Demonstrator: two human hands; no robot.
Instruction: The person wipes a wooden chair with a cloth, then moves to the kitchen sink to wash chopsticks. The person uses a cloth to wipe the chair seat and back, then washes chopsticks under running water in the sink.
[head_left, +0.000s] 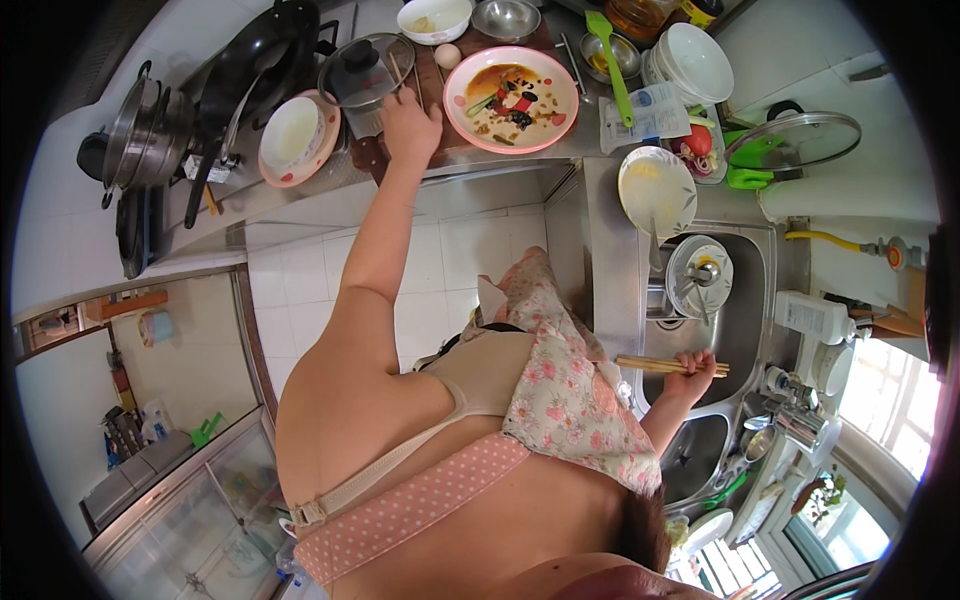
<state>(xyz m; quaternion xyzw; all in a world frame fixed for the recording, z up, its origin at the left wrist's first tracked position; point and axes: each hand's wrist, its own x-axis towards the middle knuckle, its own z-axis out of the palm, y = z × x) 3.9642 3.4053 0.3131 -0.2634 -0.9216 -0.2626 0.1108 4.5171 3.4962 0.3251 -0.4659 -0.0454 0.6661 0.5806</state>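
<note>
My left hand (411, 129) is over the counter at the edge of a dark wooden board, its fingertips at the near end of a thin light stick (394, 67) by a glass pot lid (367, 69); whether they grip it is unclear. Right of it stands a pink-rimmed plate (455, 112) with brown sauce and food scraps. An egg (448, 56) lies behind, close to a white bowl (435, 22). Over the sink, my right hand (690, 379) is closed around a bundle of wooden chopsticks (645, 364).
A steel sink (750, 330) holds stacked plates (681, 289) under the faucet; a used plate (652, 180) with a spoon rests at its corner. Black wok (259, 67), steamer pot (150, 135) and bowl on plate (291, 133) stand left. A green brush (616, 71) and stacked bowls (697, 60) are back right.
</note>
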